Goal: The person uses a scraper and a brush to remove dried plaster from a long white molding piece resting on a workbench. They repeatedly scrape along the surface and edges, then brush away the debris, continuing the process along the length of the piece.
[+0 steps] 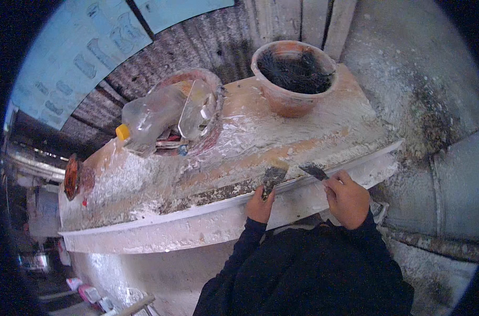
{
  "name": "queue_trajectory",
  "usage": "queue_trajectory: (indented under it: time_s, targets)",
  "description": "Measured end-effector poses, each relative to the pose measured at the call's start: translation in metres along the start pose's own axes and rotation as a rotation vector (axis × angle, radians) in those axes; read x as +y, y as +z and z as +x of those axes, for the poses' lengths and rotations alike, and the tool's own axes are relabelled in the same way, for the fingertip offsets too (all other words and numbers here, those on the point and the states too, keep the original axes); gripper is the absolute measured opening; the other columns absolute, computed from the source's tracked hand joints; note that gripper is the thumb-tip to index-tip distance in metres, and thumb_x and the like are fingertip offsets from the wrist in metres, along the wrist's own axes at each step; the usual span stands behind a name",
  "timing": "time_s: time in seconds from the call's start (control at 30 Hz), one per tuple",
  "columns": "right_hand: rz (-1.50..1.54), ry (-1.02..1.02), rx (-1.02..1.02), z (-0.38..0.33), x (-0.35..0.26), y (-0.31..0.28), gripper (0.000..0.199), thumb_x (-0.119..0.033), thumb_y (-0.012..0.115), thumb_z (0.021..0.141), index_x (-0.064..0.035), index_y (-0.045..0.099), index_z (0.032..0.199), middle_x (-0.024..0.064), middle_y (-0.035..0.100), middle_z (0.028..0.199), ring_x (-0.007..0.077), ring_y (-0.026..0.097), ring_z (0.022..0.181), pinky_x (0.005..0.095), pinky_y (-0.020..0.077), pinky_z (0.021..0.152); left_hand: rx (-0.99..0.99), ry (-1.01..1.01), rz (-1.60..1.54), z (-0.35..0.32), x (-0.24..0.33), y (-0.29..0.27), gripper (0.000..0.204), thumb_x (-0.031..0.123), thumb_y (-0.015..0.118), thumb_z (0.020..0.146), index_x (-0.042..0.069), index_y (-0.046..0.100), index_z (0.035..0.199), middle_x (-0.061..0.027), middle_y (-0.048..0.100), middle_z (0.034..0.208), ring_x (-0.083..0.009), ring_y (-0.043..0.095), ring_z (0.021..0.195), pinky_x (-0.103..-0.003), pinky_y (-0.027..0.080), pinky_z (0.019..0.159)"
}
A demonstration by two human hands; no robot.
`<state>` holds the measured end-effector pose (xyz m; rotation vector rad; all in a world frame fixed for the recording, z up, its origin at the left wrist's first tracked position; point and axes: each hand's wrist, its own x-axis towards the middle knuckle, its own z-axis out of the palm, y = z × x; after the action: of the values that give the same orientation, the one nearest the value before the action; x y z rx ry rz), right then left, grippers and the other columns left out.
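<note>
Pinching: left hand [259, 208] on dark tuft [274, 176]; right hand [347, 199] on pointed piece [313, 171]. From hands, tub [291, 103] at 12 o'clock, bottle [157, 111] at 10.

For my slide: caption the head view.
Left hand holds a tan-tipped piece, right hand a dark pointed piece, at a messy table.

1. Your sleeves [247, 242] are matt cloth.
2. The blade [314, 171] in your right hand [349, 200] looks like dull metal; the piece [273, 176] in your left hand [260, 207] looks matt and rough.
3. Your worktop [239, 137] is rough, matt, chalky.
4. The bottle [157, 113] before you is clear, glossy plastic.
5. Your tub [289, 104] looks like dusty plastic.
</note>
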<state>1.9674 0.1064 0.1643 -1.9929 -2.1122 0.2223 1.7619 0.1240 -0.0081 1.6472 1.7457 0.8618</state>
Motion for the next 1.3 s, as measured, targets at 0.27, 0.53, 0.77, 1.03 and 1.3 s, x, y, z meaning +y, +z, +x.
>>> queue_trajectory:
  time_s: [0.27,0.53,0.77,1.03,1.3]
  targets:
    - [0.036,0.164,0.084,-0.018,-0.016,-0.006,0.010,-0.014,0.057,0.075,-0.0107,0.061,0.083,0.0082,0.056,0.085,0.0298,0.060,0.066,0.0415,0.0480,0.054,-0.096,0.023,-0.008,0.004,0.003,-0.007,0.035,0.031,0.064,0.078,0.004,0.057,0.098,-0.0152,0.064,0.074,-0.0302,0.063,0.066,-0.036,0.049,0.058]
    - [0.053,0.131,0.174,-0.022,-0.010,0.012,0.008,-0.016,0.055,0.076,-0.0109,0.060,0.081,0.0093,0.055,0.083,0.0308,0.059,0.063,0.0423,0.0474,0.053,-0.040,0.064,-0.029,0.001,0.011,-0.012,0.032,0.029,0.064,0.079,0.002,0.057,0.096,-0.0107,0.063,0.064,-0.0265,0.064,0.062,-0.034,0.048,0.054]
    - [0.109,0.217,0.146,-0.024,-0.011,0.022,0.008,-0.013,0.060,0.075,-0.0091,0.062,0.081,0.0072,0.058,0.084,0.0300,0.059,0.070,0.0386,0.0475,0.060,-0.159,-0.093,-0.066,0.012,0.000,-0.001,0.029,0.029,0.062,0.080,0.004,0.057,0.093,-0.0098,0.062,0.062,-0.0285,0.063,0.063,-0.037,0.048,0.058]
    - [0.120,0.132,0.210,-0.032,-0.005,0.035,0.007,-0.015,0.057,0.076,-0.0103,0.058,0.080,0.0085,0.055,0.083,0.0319,0.058,0.064,0.0421,0.0469,0.054,-0.154,-0.107,-0.187,0.008,0.000,-0.002,0.028,0.031,0.064,0.078,0.005,0.055,0.085,-0.0111,0.060,0.060,-0.0298,0.061,0.059,-0.039,0.046,0.055]
    - [0.045,0.170,0.167,-0.029,0.002,0.042,0.009,-0.009,0.062,0.072,-0.0086,0.063,0.081,0.0077,0.058,0.083,0.0277,0.060,0.070,0.0357,0.0483,0.060,-0.091,0.025,-0.055,0.009,0.007,-0.001,0.029,0.030,0.063,0.080,0.002,0.055,0.079,-0.0132,0.058,0.060,-0.0244,0.059,0.052,-0.034,0.046,0.051]
